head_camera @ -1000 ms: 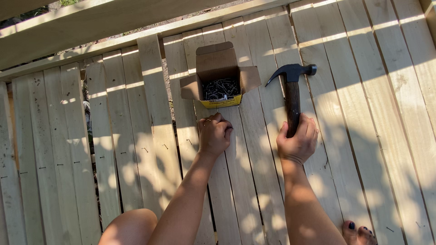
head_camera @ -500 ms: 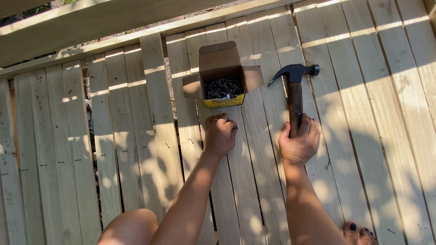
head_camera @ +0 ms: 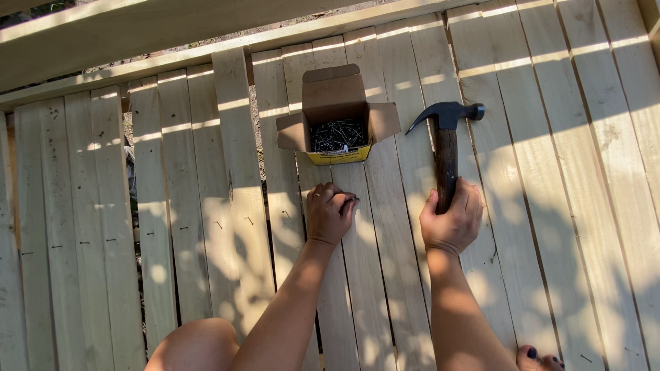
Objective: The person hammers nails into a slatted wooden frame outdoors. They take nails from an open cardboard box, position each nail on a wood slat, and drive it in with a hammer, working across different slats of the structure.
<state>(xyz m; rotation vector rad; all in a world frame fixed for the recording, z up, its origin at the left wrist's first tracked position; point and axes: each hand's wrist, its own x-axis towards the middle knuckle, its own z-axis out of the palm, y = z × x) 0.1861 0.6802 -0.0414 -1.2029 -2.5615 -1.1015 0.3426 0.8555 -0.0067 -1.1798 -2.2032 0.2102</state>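
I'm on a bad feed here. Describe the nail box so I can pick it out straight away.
Start from the pale wooden deck boards that fill the view and look to the upper middle. Just beyond the left hand, and left of the claw hammer gripped by the right hand, sits a small cardboard box. It is the only container: brown flaps spread open, yellow front edge, dark nails inside.

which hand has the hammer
The right hand, gripping the hammer by its wooden handle. The left hand holds no tool; it rests fingers curled on the planks just below the box of nails.
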